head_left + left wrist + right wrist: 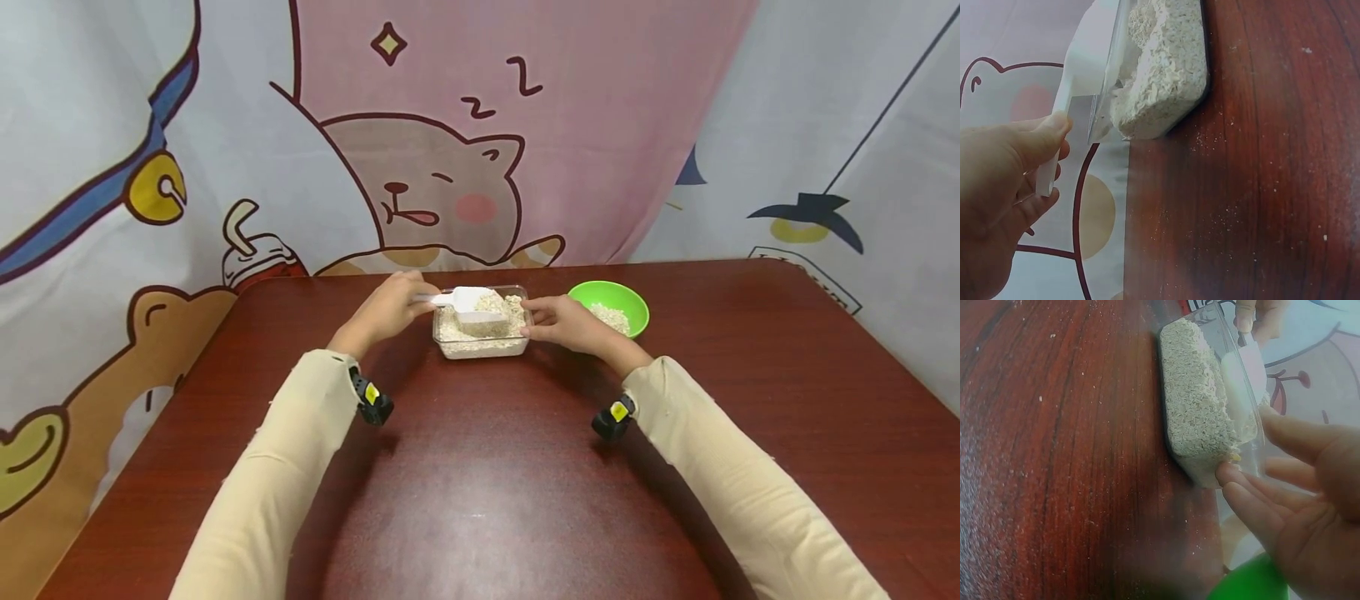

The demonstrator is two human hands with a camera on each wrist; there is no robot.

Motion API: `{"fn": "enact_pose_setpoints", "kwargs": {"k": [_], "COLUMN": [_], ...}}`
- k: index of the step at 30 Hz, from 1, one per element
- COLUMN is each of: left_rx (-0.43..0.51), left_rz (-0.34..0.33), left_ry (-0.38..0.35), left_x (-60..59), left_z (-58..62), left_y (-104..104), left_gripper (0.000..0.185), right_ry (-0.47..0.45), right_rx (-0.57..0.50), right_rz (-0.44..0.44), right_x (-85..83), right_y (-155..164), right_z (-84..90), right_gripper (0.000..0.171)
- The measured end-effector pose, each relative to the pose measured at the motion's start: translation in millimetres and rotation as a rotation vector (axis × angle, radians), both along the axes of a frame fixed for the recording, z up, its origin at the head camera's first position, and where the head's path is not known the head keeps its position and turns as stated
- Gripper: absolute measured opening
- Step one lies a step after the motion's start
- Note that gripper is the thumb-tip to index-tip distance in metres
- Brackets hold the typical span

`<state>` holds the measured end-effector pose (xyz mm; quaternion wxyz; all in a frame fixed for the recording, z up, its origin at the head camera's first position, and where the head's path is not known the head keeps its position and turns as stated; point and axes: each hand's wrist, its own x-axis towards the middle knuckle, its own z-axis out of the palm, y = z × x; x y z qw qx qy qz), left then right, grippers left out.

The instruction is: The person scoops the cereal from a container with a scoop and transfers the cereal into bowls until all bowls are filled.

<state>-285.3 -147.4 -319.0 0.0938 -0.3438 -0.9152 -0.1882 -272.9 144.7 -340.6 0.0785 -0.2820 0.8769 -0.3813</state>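
On the table (480,467), scoop (471,303) lengthwise left-right, handle toward left hand (382,312).

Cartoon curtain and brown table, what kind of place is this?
Probably an indoor room set up for filming: a cartoon curtain hangs behind a wooden table with only a box of oats and a green bowl.

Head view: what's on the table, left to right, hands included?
Left hand holding the white scoop → clear tub of oats → right hand steadying the tub's right side → green bowl with some oats in it.
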Motion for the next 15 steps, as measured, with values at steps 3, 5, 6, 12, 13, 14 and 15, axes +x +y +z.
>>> {"fn": "enact_pose_setpoints", "kwargs": {"k": [3, 5, 6, 12, 13, 14, 15], "left_rx": [0.011, 0.016, 0.019, 0.052, 0.059, 0.066, 0.072], "left_rz": [0.015, 0.020, 0.023, 0.028, 0.029, 0.029, 0.028], "left_ry": [-0.007, -0.012, -0.014, -0.013, -0.012, -0.011, -0.010], "left_x": [0.6, 0.8, 0.9, 1.5, 1.5, 1.5, 1.3], "left_z": [-0.4, -1.0, -1.2, 0.4, 0.8, 1.2, 1.7], "left_y": [-2, -3, -3, -2, -2, -2, -1], "left_gripper": [0.020, 0.020, 0.020, 0.020, 0.020, 0.020, 0.020], "right_ry": [0.007, 0.011, 0.011, 0.014, 0.010, 0.003, -0.003], "right_rx": [0.002, 0.003, 0.003, 0.021, 0.022, 0.022, 0.021], "right_rz": [0.002, 0.008, 0.011, 0.028, 0.025, 0.019, 0.011], "right_x": [-0.4, -1.2, -1.5, -2.6, -2.8, -2.8, -2.9], "right_y": [0, 0, -1, 0, 1, 1, 2], "right_z": [0.5, 0.6, 0.9, 5.9, 7.4, 9.1, 10.8], "right_gripper": [0.053, 0.052, 0.052, 0.050, 0.050, 0.049, 0.048]}}
